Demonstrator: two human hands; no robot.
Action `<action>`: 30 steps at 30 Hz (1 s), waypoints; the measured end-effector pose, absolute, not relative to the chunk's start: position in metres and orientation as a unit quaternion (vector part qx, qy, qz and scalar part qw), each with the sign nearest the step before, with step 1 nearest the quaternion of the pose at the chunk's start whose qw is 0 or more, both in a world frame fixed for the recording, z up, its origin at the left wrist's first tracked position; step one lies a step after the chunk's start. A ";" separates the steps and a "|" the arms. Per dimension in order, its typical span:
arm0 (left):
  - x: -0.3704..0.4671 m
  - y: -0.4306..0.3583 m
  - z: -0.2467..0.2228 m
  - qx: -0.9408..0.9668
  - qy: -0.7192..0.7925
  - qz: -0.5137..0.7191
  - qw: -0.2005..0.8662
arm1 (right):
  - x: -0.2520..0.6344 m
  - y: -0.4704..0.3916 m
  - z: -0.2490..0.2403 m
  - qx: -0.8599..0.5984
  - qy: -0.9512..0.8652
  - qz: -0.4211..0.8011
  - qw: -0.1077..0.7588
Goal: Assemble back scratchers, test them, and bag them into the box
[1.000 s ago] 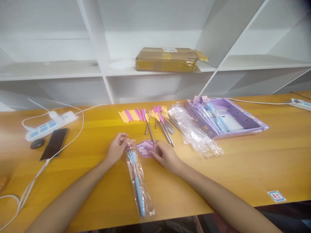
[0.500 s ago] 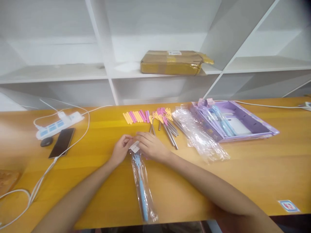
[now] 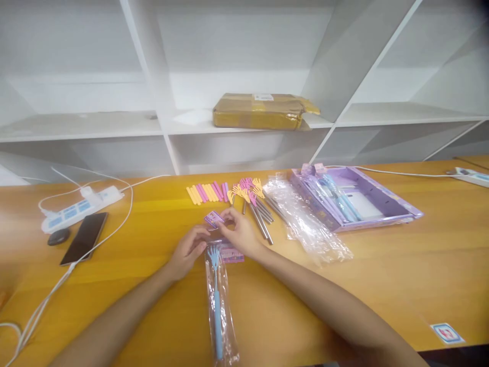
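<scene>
A light blue back scratcher [image 3: 217,316] lies in a clear plastic sleeve [image 3: 226,326] in front of me, its claw end away from me. My right hand [image 3: 241,235] pinches a small purple printed card [image 3: 214,219] just beyond the sleeve's top. My left hand [image 3: 188,254] is beside that top end, fingers curved and thumb apart from them, with nothing visible in its grip. Under my right wrist, purple printed cards [image 3: 233,256] lie on the table. Farther back are back scratchers with yellow and pink claws [image 3: 244,191] and metal rods, beside a row of yellow and pink handle tubes [image 3: 206,192].
On the right, empty clear sleeves [image 3: 305,219] lie against a purple box [image 3: 382,219] holding packed blue back scratchers. Left are a phone [image 3: 84,238], a mouse [image 3: 58,237], a power strip [image 3: 82,208] and white cables. A taped carton [image 3: 260,114] sits on the shelf.
The card has come away from the sleeve's top, turned from its white side to its purple side in my right hand. My left hand has moved off it. The camera view has shifted slightly.
</scene>
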State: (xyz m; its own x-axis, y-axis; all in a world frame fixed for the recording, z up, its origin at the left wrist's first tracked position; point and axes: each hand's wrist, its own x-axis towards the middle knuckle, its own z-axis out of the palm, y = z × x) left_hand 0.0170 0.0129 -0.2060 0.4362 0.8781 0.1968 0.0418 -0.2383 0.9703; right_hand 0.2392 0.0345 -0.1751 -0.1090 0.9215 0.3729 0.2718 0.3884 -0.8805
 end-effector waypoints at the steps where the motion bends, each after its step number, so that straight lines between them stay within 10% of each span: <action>1: 0.017 0.012 -0.203 0.683 0.339 0.400 0.509 | 0.238 0.034 -0.174 -0.442 -0.662 0.349 0.495; 30: 0.018 0.027 -0.204 0.414 0.246 0.446 0.755 | 0.246 0.037 -0.194 -0.426 -0.745 0.280 0.431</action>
State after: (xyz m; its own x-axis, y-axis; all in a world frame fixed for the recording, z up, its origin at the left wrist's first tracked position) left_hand 0.0182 0.0274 -0.2040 0.4810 0.8767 -0.0025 -0.4692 0.2599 0.8440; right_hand 0.2464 0.0370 -0.1940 -0.2657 0.8754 0.4039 0.3925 0.4809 -0.7840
